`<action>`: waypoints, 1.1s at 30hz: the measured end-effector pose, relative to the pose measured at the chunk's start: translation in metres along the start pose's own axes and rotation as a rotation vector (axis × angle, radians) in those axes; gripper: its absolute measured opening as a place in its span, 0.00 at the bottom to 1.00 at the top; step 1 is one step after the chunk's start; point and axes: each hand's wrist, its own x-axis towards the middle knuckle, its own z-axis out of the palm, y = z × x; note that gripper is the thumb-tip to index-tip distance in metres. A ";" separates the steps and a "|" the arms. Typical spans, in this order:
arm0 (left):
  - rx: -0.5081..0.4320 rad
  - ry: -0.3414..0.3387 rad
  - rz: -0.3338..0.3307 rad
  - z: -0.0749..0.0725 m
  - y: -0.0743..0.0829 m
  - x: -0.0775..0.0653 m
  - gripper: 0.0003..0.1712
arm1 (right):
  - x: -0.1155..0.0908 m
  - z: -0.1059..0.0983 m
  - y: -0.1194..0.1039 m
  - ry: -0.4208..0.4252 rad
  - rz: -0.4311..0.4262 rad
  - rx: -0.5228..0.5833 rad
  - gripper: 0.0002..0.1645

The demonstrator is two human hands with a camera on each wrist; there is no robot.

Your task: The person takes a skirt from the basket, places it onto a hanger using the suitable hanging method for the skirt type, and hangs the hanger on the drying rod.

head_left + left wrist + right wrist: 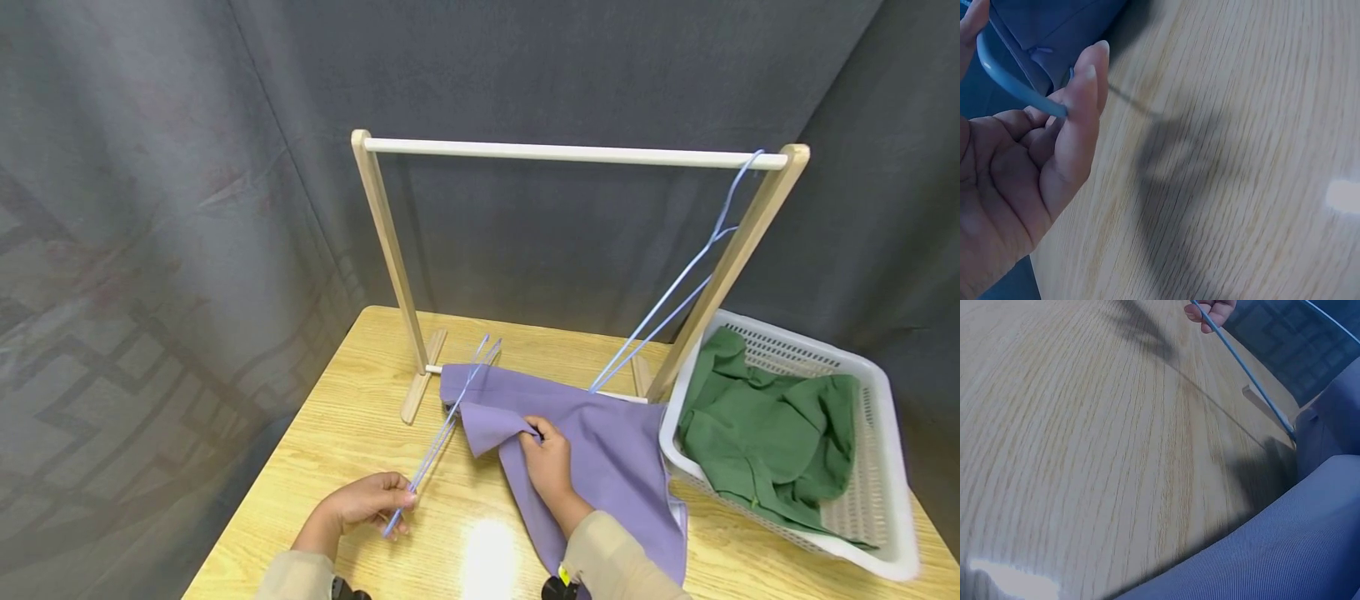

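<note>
My left hand [366, 505] pinches one end of a light blue wire hanger [432, 457] between thumb and fingers, at the table's near left. In the left wrist view the hanger's rounded end [1019, 90] curves between the fingertips. The hanger slants away, its far end crossing the left end of a purple garment [611, 458]. That garment lies spread on the table below the rack. My right hand [550, 467] grips a folded-back edge of it near its left end. In the right wrist view the purple cloth [1272, 544] fills the lower right.
A wooden rack with a white top rod [555, 152] stands behind the garment. Another blue wire hanger [663, 302] hangs at the rod's right end, its lower end reaching the cloth. On the right, a white basket [892, 467] holds a green garment [772, 425].
</note>
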 end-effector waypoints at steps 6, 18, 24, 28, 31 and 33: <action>0.012 0.005 -0.003 0.006 0.001 0.001 0.12 | 0.001 0.003 0.001 0.017 0.115 0.015 0.07; 0.035 0.014 -0.002 0.016 0.003 0.002 0.15 | 0.004 0.005 -0.001 0.030 0.251 0.109 0.05; 0.058 0.030 -0.004 0.019 0.004 0.003 0.15 | 0.005 0.007 -0.002 0.027 0.277 0.139 0.05; 0.083 0.063 -0.011 0.022 0.006 0.003 0.16 | 0.005 0.008 -0.004 0.021 0.295 0.159 0.05; 0.103 0.083 -0.011 0.024 0.006 0.003 0.18 | 0.005 0.008 -0.004 0.012 0.309 0.165 0.05; 0.109 0.090 -0.014 0.025 0.006 0.003 0.18 | 0.004 0.008 -0.004 0.003 0.319 0.172 0.06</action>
